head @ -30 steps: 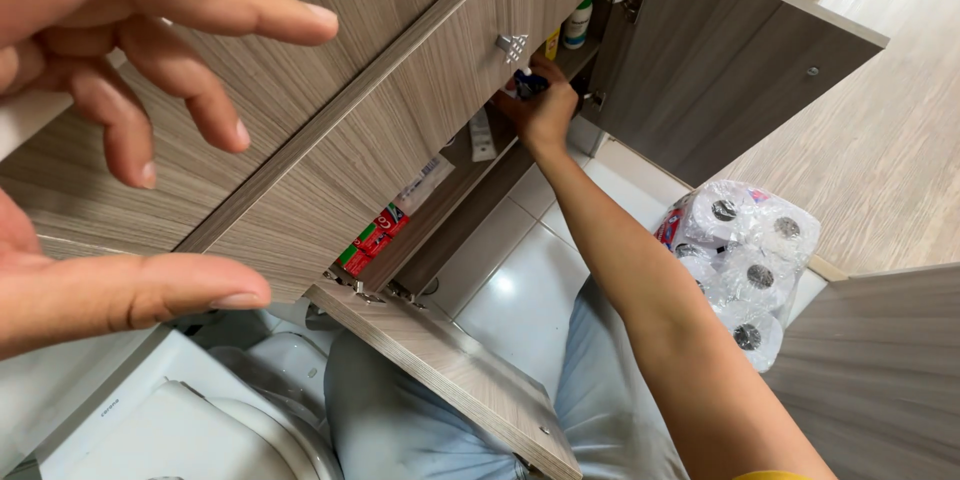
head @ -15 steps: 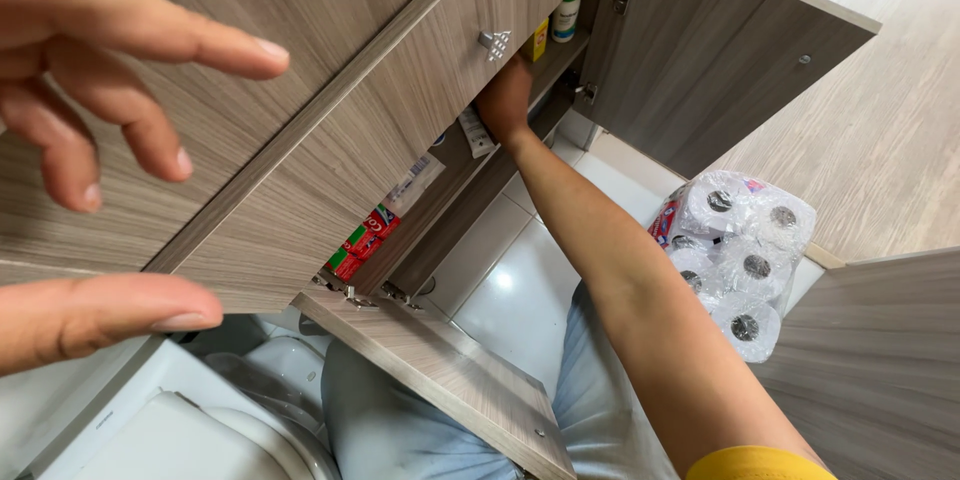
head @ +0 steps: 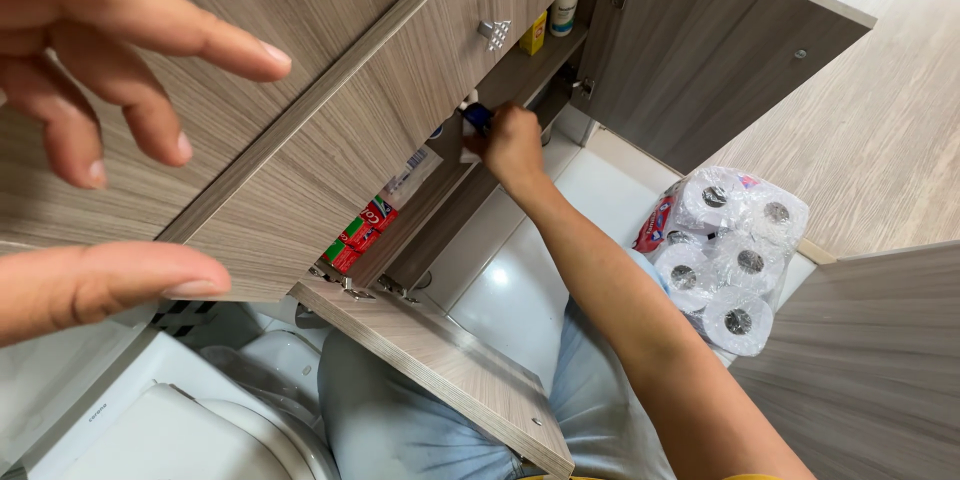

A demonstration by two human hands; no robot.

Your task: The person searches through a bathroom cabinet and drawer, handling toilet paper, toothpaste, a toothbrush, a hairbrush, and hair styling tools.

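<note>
Head view: you look down the front of a wood-grain cabinet, and every place below is told from that cabinet.
Hands: two, both yours. Your left hand hangs in front of the cabinet's upper face, fingers spread and loose, gripping nothing. Your right hand reaches into the cabinet's open lower compartment.
Right grip: fingers curled around a small blue-capped item; you seem to be grasping it, though your hand hides most of it.
Blue-capped item: one, at the shelf edge just inside the opening. Too little of it shows to give its long axis or which way it points.
Doors: two stand open, one swung out to the cabinet's right, one below, edge-on. All are flat boards with grey-brown streaked grain.
Knob: one, small, square, metal, on the cabinet front.
On the shelves: one white bottle with a green cap, one yellow container beside it, one red and green box lower down.
Paper rolls: one clear plastic pack on the floor right of the cabinet; six round white rolls show, ends facing up.
Toilet: one, white and glossy, below the cabinet.
</note>
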